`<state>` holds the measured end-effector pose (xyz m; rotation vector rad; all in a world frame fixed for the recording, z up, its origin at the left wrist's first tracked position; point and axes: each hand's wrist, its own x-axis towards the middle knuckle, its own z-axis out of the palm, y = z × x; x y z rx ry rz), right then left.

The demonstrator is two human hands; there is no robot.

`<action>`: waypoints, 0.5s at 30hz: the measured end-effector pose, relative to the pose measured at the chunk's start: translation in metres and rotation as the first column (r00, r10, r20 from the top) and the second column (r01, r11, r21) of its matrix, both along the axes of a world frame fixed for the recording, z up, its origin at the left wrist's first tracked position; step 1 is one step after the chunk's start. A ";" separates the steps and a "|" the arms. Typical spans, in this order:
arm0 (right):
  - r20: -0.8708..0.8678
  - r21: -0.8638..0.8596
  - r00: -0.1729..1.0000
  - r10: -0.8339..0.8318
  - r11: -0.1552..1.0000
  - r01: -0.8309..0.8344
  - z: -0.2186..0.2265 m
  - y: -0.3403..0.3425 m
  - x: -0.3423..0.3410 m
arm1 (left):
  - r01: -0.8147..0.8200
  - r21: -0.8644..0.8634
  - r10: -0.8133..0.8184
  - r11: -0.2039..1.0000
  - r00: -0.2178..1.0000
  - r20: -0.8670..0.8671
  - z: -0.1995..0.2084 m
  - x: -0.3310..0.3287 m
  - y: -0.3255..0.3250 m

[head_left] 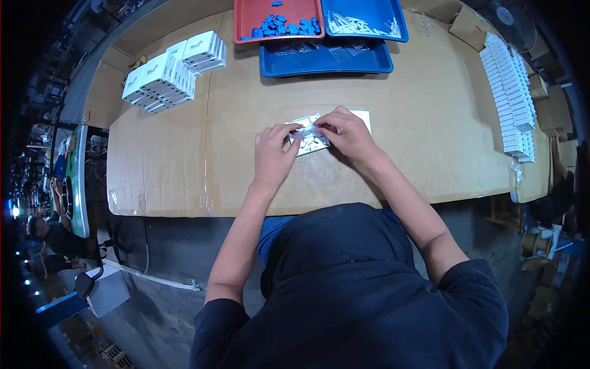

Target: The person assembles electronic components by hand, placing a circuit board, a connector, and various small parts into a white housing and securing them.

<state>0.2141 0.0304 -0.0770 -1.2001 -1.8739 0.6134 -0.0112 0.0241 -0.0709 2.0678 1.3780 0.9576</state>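
Over the middle of the cardboard-covered table, both hands meet at a small clear plastic bag (pixel 306 130). My left hand (pixel 275 150) pinches its left side between thumb and fingers. Across from it, my right hand (pixel 349 133) has its fingertips closed on the bag's right side. What the bag contains is too small to make out. Directly beneath lies a shallow open white box (pixel 314 146) with small pale pieces in it, partly covered by my fingers. A flat white piece (pixel 364 118) shows behind my right hand, perhaps joined to the box.
At the back, a red tray (pixel 279 21) holds small blue parts, and a blue tray (pixel 365 27) holds white sticks. Below them a second blue tray (pixel 326 66) contains clear bags. Stacked white boxes (pixel 163 77) stand left; a long row of white boxes (pixel 509 98) lines the right.
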 end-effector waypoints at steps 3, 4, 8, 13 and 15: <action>0.130 0.002 0.991 -0.010 1.000 0.009 0.001 -0.002 -0.003 | 0.037 0.013 -0.036 0.999 0.996 -0.083 -0.005 -0.004 -0.001; 0.179 0.023 0.984 0.024 0.999 -0.028 0.001 -0.002 -0.001 | 0.036 0.010 -0.035 0.999 0.996 -0.082 -0.005 -0.005 -0.001; 0.259 -0.003 0.954 0.151 0.988 -0.155 0.009 0.001 0.008 | 0.132 0.093 -0.114 0.987 0.978 -0.172 -0.009 -0.011 0.002; 0.307 0.105 0.934 0.181 0.969 -0.222 0.015 0.005 0.009 | 0.249 0.188 -0.203 0.950 0.951 -0.232 0.003 -0.013 0.001; 0.318 0.162 0.933 0.167 0.960 -0.227 0.016 0.005 0.009 | 0.305 0.240 -0.241 0.922 0.934 -0.264 0.005 -0.012 -0.002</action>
